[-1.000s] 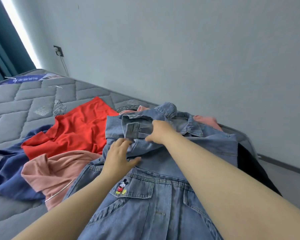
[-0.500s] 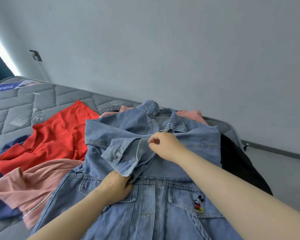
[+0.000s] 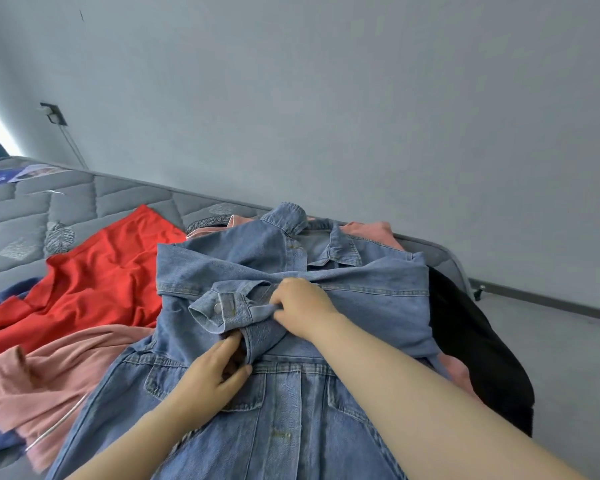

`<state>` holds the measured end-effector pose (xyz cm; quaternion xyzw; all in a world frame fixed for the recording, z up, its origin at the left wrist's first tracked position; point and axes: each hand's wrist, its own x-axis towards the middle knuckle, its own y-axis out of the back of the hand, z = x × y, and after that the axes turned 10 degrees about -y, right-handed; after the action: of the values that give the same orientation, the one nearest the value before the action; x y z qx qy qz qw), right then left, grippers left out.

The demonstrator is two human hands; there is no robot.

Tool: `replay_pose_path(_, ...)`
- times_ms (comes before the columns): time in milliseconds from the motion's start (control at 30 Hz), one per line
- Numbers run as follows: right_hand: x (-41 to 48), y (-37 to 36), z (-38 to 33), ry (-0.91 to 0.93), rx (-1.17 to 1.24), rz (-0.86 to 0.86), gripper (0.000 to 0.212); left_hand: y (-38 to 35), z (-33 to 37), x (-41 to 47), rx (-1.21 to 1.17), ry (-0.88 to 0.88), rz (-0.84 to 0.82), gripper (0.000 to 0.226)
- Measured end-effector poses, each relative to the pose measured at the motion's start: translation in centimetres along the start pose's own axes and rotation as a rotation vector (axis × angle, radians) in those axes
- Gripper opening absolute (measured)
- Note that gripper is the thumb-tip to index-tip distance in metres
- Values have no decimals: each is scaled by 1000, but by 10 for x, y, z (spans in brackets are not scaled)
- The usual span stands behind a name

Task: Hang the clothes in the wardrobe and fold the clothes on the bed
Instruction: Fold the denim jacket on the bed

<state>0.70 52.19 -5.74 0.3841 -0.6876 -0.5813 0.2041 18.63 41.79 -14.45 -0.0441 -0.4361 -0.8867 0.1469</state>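
The denim jacket (image 3: pixel 361 299) lies front-up on the bed (image 3: pixel 84 209), sleeves crossed over its chest. The right hand (image 3: pixel 302 306), curled, pinches one cuff (image 3: pixel 222 306); the left hand (image 3: pixel 212 375), at seven o'clock from it, grips the other sleeve (image 3: pixel 260 341).

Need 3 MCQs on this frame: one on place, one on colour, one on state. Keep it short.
1. Where does the red garment lie relative to the denim jacket?
A. on top of it
B. to its left
C. to its right

2. What colour is the garment at the jacket's right edge?
A. black
B. yellow
C. white

3. What is the right hand doing?
A. lying flat and open
B. hanging idle
C. gripping the jacket's sleeve cuff

Answers:
1 B: the red cloth spreads out on the jacket's left side.
2 A: black cloth shows beside the jacket's right side.
3 C: its fingers curl round the cuff fabric.
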Motion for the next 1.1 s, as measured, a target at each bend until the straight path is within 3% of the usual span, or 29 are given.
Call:
replay_pose_path(167,-1,21,10,-110,426,208,18,8,5,6,-31,-2,-77,67)
replay_pose_path(233,-7,35,30,-204,704,295,22,9,8,9,1,-10,-114,68)
replay_pose_path(367,-40,49,98,-475,1417,230,26,6,15,16,72,-20,-175,73)
replay_pose_path(467,-73,31,137,-734,1672,171,23,1,23,20,169,-49,-223,74)
replay_pose_path(533,-87,21,151,-805,1790,114,21,-2,27,22,199,-61,-238,76)
replay_pose_path(633,-95,16,157,-738,1693,-46,41,-4,35,25,245,-68,-236,70)
replay_pose_path(733,-101,14,154,-810,1168,-80,103,-6,47,32,274,-84,-168,59)
replay_pose_path(767,-104,11,153,-834,988,-107,112,-7,51,36,275,-96,-149,56)
replay_pose_path(833,-106,2,157,-808,732,-125,95,-9,57,47,284,-127,-156,54)
replay_pose_path(933,-103,5,164,-642,766,103,52,-15,62,63,350,-107,-280,64)
replay_pose_path(1033,-97,18,166,-456,867,383,50,-22,62,75,432,17,-382,75)
replay_pose_path(1100,-91,19,166,-437,884,420,50,-25,61,79,436,94,-396,79)
